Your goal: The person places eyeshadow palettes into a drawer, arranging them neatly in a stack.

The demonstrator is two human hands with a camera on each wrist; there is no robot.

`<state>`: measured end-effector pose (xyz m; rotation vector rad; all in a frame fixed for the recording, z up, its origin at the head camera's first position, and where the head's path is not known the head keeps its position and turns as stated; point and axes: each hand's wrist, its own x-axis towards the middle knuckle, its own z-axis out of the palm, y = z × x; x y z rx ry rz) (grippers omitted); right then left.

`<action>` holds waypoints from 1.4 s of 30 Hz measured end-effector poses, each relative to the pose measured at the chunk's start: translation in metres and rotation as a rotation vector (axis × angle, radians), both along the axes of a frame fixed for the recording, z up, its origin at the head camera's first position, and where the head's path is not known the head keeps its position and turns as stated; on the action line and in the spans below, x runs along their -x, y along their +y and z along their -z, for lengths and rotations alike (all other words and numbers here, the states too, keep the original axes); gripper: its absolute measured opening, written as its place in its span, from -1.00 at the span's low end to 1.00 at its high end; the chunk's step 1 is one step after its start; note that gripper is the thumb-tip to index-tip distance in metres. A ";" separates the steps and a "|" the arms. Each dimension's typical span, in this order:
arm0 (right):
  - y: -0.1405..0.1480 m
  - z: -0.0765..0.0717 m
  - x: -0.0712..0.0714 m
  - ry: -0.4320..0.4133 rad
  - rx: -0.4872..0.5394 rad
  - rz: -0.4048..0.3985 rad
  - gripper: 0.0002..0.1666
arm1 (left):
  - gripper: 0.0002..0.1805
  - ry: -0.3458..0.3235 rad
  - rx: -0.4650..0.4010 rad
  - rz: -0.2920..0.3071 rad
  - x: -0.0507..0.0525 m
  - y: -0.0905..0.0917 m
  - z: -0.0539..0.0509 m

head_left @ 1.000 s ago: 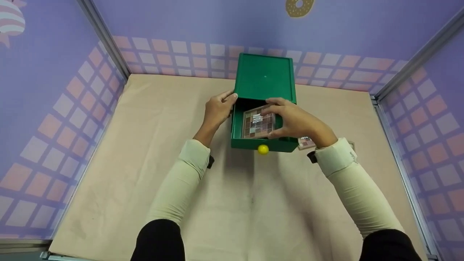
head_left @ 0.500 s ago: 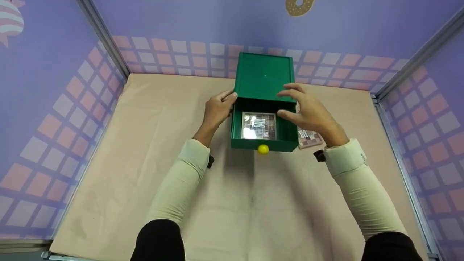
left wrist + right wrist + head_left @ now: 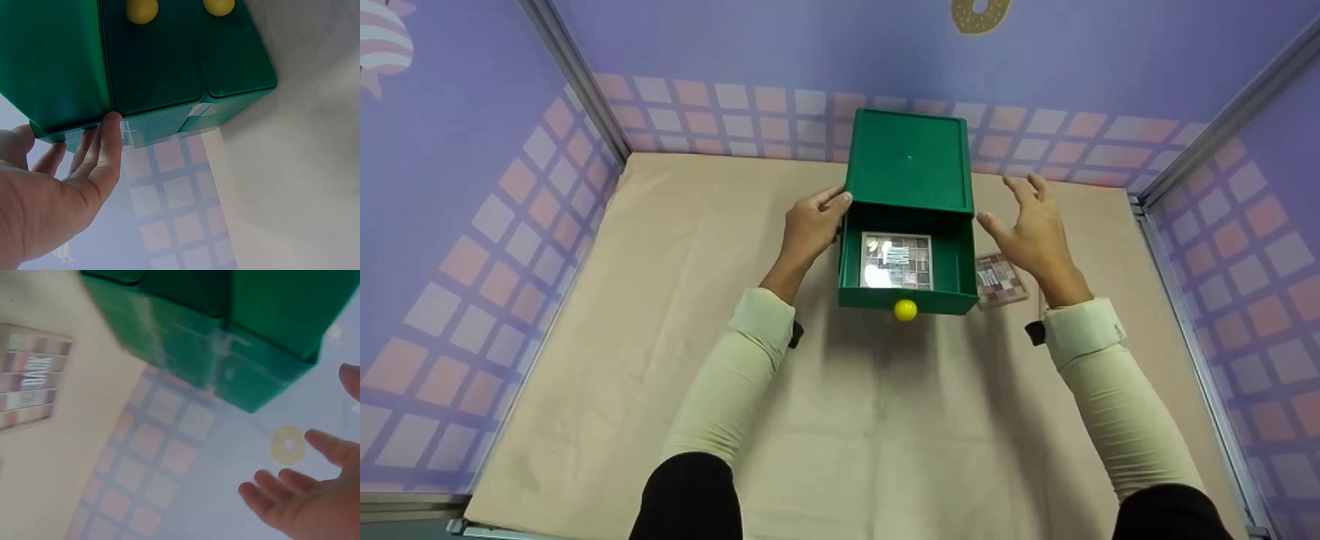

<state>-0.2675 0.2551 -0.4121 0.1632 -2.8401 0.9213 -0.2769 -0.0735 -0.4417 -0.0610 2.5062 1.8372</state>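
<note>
Looked partly done, with one palette (image 3: 896, 261) inside the pulled-out drawer (image 3: 866, 298), another palette (image 3: 1003, 282) left out on the table (image 3: 697, 255). Pressed the cabinet (image 3: 909, 161) with the left hand (image 3: 810, 226), straight-fingered; held the right hand (image 3: 1036, 234) wide, empty.

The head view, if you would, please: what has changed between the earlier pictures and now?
The right hand has let go of the palette in the open drawer and moved out to the right, where it now holds nothing. More of the second palette on the table is now uncovered. The left hand stayed at the left side of the green box, and the drawer stayed open.
</note>
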 end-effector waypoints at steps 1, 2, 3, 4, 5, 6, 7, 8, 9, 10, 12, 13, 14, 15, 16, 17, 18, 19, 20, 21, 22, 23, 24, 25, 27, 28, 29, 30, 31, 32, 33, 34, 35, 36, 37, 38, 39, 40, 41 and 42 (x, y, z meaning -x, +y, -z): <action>0.003 0.004 0.001 -0.024 -0.008 0.012 -0.12 | -0.49 0.001 0.001 -0.001 0.000 0.000 0.000; 0.005 0.007 0.001 -0.049 -0.020 0.021 -0.09 | -0.49 0.003 0.001 -0.002 0.000 0.000 0.001; 0.008 0.011 0.001 -0.070 -0.029 0.029 -0.07 | -0.49 0.003 0.001 -0.002 0.001 0.000 0.001; 0.010 0.014 0.001 -0.091 -0.039 0.037 -0.05 | -0.49 0.002 0.002 -0.003 0.001 0.001 0.001; 0.011 0.018 0.001 -0.109 -0.048 0.046 -0.04 | -0.49 0.004 0.002 -0.002 0.001 0.001 0.001; 0.013 0.021 0.001 -0.126 -0.056 0.054 -0.03 | -0.49 0.004 0.003 -0.002 0.001 0.001 0.001; 0.015 0.025 0.001 -0.140 -0.063 0.063 -0.01 | -0.49 0.005 0.005 -0.001 0.001 0.001 0.001; 0.016 0.029 0.002 -0.153 -0.070 0.074 -0.01 | -0.50 0.004 0.008 -0.001 0.001 0.001 0.001; 0.018 0.033 0.002 -0.164 -0.073 0.084 0.00 | -0.50 0.001 0.011 -0.001 0.001 0.002 0.001; 0.019 0.037 0.002 -0.176 -0.078 0.092 0.00 | -0.50 -0.001 0.012 -0.001 0.001 0.002 0.001; 0.023 0.045 0.002 -0.200 -0.087 0.105 0.01 | -0.50 -0.005 0.009 -0.001 0.001 0.002 0.001; 0.024 0.049 0.002 -0.210 -0.093 0.109 0.01 | -0.50 -0.006 0.008 -0.001 0.001 0.002 0.000; 0.025 0.054 0.002 -0.218 -0.098 0.113 0.00 | -0.50 -0.008 0.004 -0.002 0.001 0.002 0.001; 0.026 0.057 0.001 -0.230 -0.100 0.115 0.00 | -0.50 -0.008 0.001 -0.001 0.001 0.003 0.000; 0.027 0.061 0.000 -0.244 -0.106 0.117 0.01 | -0.50 -0.007 -0.003 -0.001 0.001 0.003 0.000; 0.028 0.065 -0.001 -0.259 -0.110 0.120 0.01 | -0.50 -0.006 -0.007 -0.001 0.001 0.003 0.000; 0.029 0.068 -0.001 -0.277 -0.113 0.123 0.02 | -0.50 -0.004 -0.008 -0.001 0.001 0.003 0.000; 0.029 0.072 -0.002 -0.294 -0.114 0.127 0.03 | -0.50 -0.002 -0.011 -0.002 0.001 0.003 0.000; 0.030 0.075 -0.003 -0.312 -0.113 0.132 0.04 | -0.50 -0.002 -0.011 -0.001 0.002 0.003 0.000; 0.030 0.078 -0.003 -0.328 -0.117 0.136 0.04 | -0.49 0.000 -0.012 -0.002 0.002 0.003 -0.001; 0.031 0.082 -0.003 -0.342 -0.120 0.140 0.05 | -0.49 0.001 -0.013 -0.002 0.001 0.003 -0.001; 0.031 0.085 -0.004 -0.353 -0.121 0.143 0.05 | -0.49 0.001 -0.013 -0.002 0.001 0.003 -0.001; 0.031 0.088 -0.004 -0.364 -0.124 0.147 0.06 | -0.50 0.000 -0.009 -0.002 0.002 0.003 -0.001; 0.032 0.091 -0.005 -0.372 -0.131 0.150 0.06 | -0.50 -0.001 -0.006 -0.003 0.002 0.003 -0.001; 0.032 0.097 -0.006 -0.385 -0.140 0.154 0.05 | -0.50 -0.001 -0.005 -0.003 0.002 0.003 -0.002; 0.032 0.100 -0.007 -0.392 -0.136 0.156 0.05 | -0.50 0.000 -0.004 -0.004 0.001 0.003 -0.002; 0.032 0.103 -0.007 -0.397 -0.132 0.155 0.05 | -0.50 -0.001 0.000 -0.005 0.001 0.003 -0.002; 0.032 0.106 -0.008 -0.401 -0.129 0.155 0.05 | -0.50 -0.002 0.002 -0.007 0.001 0.003 -0.002; 0.033 0.110 -0.009 -0.403 -0.126 0.154 0.04 | -0.50 -0.002 0.000 -0.007 0.001 0.003 -0.001; 0.033 0.113 -0.009 -0.400 -0.126 0.150 0.04 | -0.50 -0.002 -0.004 -0.007 0.001 0.002 -0.001; 0.034 0.116 -0.010 -0.400 -0.128 0.146 0.03 | -0.50 -0.001 -0.006 -0.008 0.001 0.002 -0.001; 0.035 0.119 -0.010 -0.398 -0.131 0.142 0.03 | -0.50 -0.001 -0.006 -0.008 0.001 0.002 -0.002; 0.035 0.122 -0.010 -0.395 -0.138 0.136 0.03 | -0.50 -0.004 -0.005 -0.010 0.001 0.001 -0.001; 0.035 0.126 -0.011 -0.392 -0.144 0.131 0.03 | -0.50 -0.005 -0.005 -0.010 0.001 0.001 -0.001; 0.036 0.128 -0.011 -0.390 -0.149 0.128 0.02 | -0.50 -0.004 -0.005 -0.011 0.001 0.001 -0.001; 0.037 0.131 -0.012 -0.391 -0.153 0.126 0.02 | -0.50 -0.005 -0.008 -0.013 0.001 0.001 -0.001; 0.037 0.134 -0.013 -0.391 -0.153 0.123 0.02 | -0.50 -0.007 -0.005 -0.017 0.001 0.001 -0.001; 0.038 0.136 -0.013 -0.389 -0.151 0.121 0.01 | -0.50 -0.011 -0.004 -0.019 0.001 0.001 -0.001; 0.038 0.139 -0.014 -0.386 -0.152 0.118 0.00 | -0.49 -0.012 -0.001 -0.021 0.001 0.001 -0.001; 0.038 0.142 -0.015 -0.382 -0.152 0.117 -0.02 | -0.49 -0.012 0.002 -0.022 0.001 0.002 -0.001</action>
